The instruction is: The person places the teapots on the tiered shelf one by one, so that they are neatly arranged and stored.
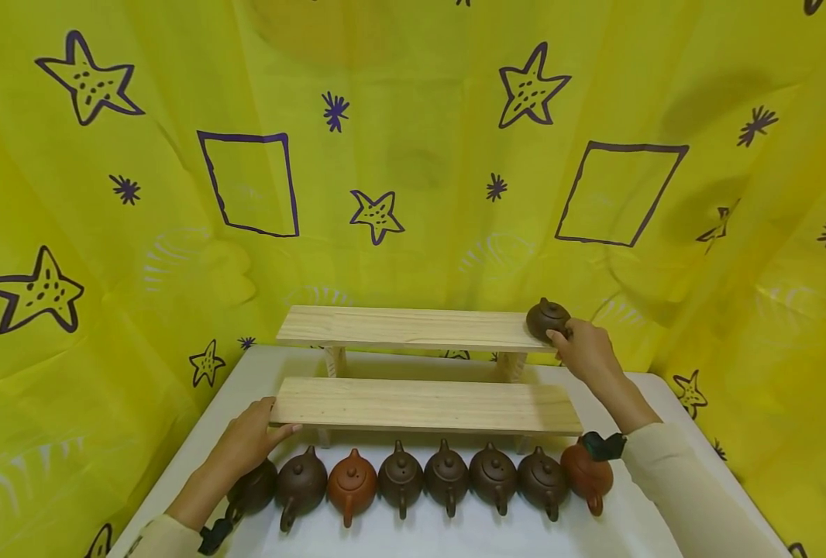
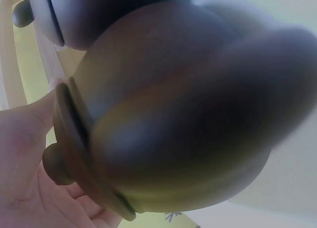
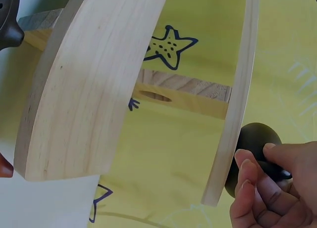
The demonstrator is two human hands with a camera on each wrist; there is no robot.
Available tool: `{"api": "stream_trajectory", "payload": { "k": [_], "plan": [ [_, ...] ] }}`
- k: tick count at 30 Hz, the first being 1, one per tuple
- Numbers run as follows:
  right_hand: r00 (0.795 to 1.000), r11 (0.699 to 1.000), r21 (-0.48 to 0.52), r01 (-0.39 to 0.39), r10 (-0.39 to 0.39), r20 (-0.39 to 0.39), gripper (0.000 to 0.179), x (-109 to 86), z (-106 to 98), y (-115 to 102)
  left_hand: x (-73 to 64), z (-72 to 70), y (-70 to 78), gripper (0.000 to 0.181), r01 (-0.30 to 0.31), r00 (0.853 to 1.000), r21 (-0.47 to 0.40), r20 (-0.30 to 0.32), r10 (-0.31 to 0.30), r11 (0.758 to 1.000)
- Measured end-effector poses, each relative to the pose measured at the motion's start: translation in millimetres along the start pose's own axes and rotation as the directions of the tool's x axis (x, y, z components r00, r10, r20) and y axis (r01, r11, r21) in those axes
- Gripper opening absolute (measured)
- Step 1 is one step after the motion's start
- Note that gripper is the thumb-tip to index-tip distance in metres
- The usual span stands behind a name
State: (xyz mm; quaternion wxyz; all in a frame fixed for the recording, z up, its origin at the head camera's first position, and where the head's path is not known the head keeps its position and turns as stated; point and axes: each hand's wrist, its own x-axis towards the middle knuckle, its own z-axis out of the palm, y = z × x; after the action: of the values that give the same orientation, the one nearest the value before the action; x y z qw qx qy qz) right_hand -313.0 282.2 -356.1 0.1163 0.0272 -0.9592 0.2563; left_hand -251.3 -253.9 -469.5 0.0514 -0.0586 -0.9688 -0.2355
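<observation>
At the right end of the upper wooden shelf (image 1: 406, 327) sits a small dark brown teapot (image 1: 547, 316). My right hand (image 1: 587, 349) pinches its handle, thumb and fingers together; in the right wrist view the teapot (image 3: 260, 139) shows partly behind the shelf edge and the hand (image 3: 272, 188). My left hand (image 1: 246, 438) holds the left front corner of the lower wooden shelf (image 1: 420, 404), thumb along the front edge. In the left wrist view a dark teapot (image 2: 198, 139) covers much of that hand (image 2: 25, 154).
Several dark brown teapots (image 1: 446, 471) and two reddish ones, such as the left one (image 1: 352, 484), stand in a row before the lower shelf on a white table (image 1: 197, 465). The leftmost is partly behind my left forearm. A yellow patterned curtain (image 1: 413, 155) hangs around the table.
</observation>
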Motion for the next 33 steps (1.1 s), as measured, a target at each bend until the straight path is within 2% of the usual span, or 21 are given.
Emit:
{"api": "stream_trajectory", "payload": {
  "k": [7, 13, 19, 23, 27, 31, 33],
  "plan": [
    [1.000, 0.999, -0.025, -0.022, 0.022, 0.009, 0.042, -3.5, -2, 4, 0.0, 0.1, -0.5, 0.076, -0.003, 1.000, 0.002, -0.004, 0.003, 1.000],
    [0.996, 0.999, -0.027, -0.033, 0.035, 0.081, 0.048, -21.0, -5, 14, -0.8, -1.1, 0.5, 0.076, 0.000, 1.000, 0.012, -0.005, 0.000, 1.000],
    [0.985, 0.996, -0.031, -0.079, 0.082, 0.151, 0.052, -53.9, -5, 32, -2.2, -1.8, 1.1, 0.078, 0.010, 1.000, 0.006, 0.005, -0.010, 1.000],
    [0.966, 0.990, -0.055, -0.128, 0.137, 0.217, 0.057, -79.7, -3, 50, -1.8, -1.2, 2.0, 0.077, 0.003, 1.000, -0.014, 0.008, -0.003, 1.000],
    [0.956, 0.986, -0.086, -0.143, 0.160, 0.245, 0.054, -108.2, 9, 67, -1.1, 0.2, 1.3, 0.077, -0.005, 1.000, -0.028, 0.009, 0.005, 1.000],
    [0.951, 0.980, -0.110, -0.164, 0.187, 0.244, 0.051, -135.4, 26, 71, -2.0, 1.3, -0.9, 0.076, -0.004, 1.000, -0.022, 0.007, 0.004, 1.000],
    [0.942, 0.975, -0.131, -0.182, 0.211, 0.263, 0.054, -147.5, 34, 72, -1.7, 1.5, -0.5, 0.075, -0.007, 1.000, -0.018, 0.006, 0.007, 1.000]
  ]
}}
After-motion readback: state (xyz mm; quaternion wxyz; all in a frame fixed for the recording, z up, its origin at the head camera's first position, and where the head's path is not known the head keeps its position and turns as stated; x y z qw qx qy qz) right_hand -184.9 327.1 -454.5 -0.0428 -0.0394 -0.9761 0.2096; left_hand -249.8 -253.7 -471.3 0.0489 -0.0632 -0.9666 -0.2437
